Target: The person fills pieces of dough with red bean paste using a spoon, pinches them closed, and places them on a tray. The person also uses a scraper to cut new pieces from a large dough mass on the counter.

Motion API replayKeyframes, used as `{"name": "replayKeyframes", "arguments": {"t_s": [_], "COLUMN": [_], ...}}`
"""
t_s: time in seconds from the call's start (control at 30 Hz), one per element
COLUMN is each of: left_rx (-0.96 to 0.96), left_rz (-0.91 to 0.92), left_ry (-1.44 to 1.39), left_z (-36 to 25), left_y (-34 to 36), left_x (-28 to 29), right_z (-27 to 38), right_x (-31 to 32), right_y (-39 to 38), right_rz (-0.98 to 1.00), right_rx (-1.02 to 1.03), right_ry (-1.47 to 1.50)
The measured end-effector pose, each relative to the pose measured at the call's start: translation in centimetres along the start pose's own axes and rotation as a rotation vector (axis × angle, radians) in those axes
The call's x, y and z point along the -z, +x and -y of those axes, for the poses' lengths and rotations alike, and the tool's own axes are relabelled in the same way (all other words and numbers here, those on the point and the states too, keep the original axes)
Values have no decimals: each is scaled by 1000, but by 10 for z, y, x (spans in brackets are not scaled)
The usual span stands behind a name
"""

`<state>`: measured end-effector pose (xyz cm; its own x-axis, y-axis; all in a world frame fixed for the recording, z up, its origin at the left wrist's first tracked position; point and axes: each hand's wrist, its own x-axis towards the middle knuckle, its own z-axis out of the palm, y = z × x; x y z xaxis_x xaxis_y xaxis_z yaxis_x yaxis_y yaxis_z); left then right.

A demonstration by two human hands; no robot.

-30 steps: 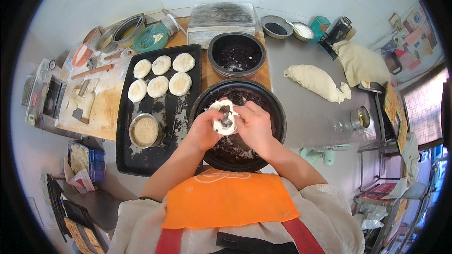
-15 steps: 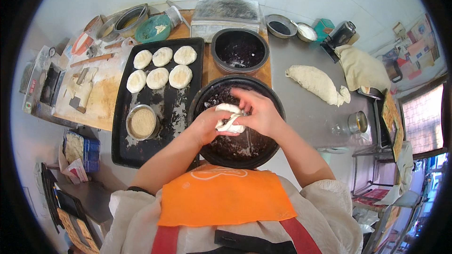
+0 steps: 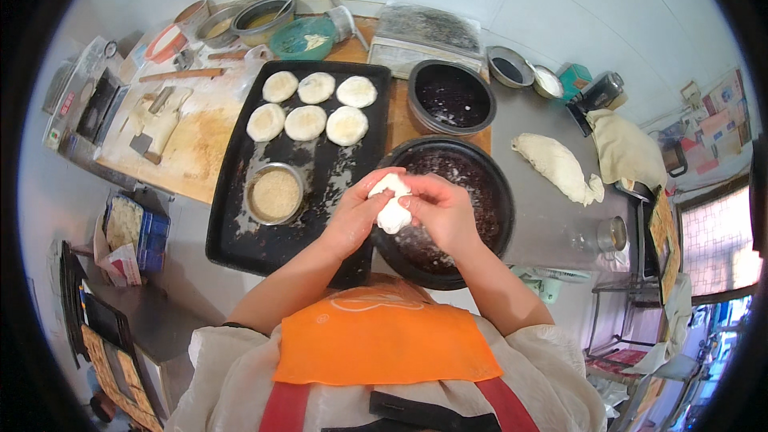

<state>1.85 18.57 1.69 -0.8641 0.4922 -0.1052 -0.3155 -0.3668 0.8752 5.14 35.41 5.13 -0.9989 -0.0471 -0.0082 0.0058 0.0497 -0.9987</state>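
Observation:
My left hand (image 3: 358, 214) and my right hand (image 3: 440, 216) both grip a white piece of dough (image 3: 394, 211), pinched into folds between their fingers, above a large round dark pan (image 3: 485, 236) with a dark, crumbly residue inside. Left of it lies a black baking tray (image 3: 240, 260) with several flattened round dough pieces (image 3: 347, 126) in two rows and a steel bowl of pale grains (image 3: 275, 194). Behind the pan stands a black pot (image 3: 450, 96) holding dark stuff.
A floury wooden board (image 3: 192, 156) with tools is at left; bowls (image 3: 301, 37) and a scale (image 3: 424, 36) line the back. On the steel counter (image 3: 544, 236) are a long dough lump (image 3: 560, 166), a cloth-covered mound (image 3: 622, 148) and a steel container (image 3: 610, 235).
A second ago the dough was open with dark filling showing; now its edges are folded inward and mostly hide it. My right fingers have closed in on it, and the view has shifted.

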Motion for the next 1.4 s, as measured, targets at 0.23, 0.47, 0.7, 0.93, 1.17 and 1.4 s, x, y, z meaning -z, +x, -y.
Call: {"name": "replayKeyframes", "arguments": {"t_s": [0.23, 0.47, 0.7, 0.93, 1.17, 1.4], "left_rx": [278, -39, -53, -9, -124, 147], "left_rz": [254, 24, -341, -283, -515, -509], "left_ry": [10, -132, -486, -394, -37, -1], "left_z": [-61, -61, -37, -66, -139, -100], "left_y": [-35, -60, -74, -69, -79, -89], "left_x": [63, 101, 111, 146, 259, 264], "right_z": [44, 41, 2, 12, -42, -47], "right_x": [-67, -113, -147, -190, -232, -246], "right_y": [2, 18, 49, 57, 101, 99], "right_rz": [14, 87, 290, 219, 392, 252], "right_rx": [850, 29, 421, 430, 474, 323], "right_ry": [-698, 209, -427, -508, -866, -724]}}
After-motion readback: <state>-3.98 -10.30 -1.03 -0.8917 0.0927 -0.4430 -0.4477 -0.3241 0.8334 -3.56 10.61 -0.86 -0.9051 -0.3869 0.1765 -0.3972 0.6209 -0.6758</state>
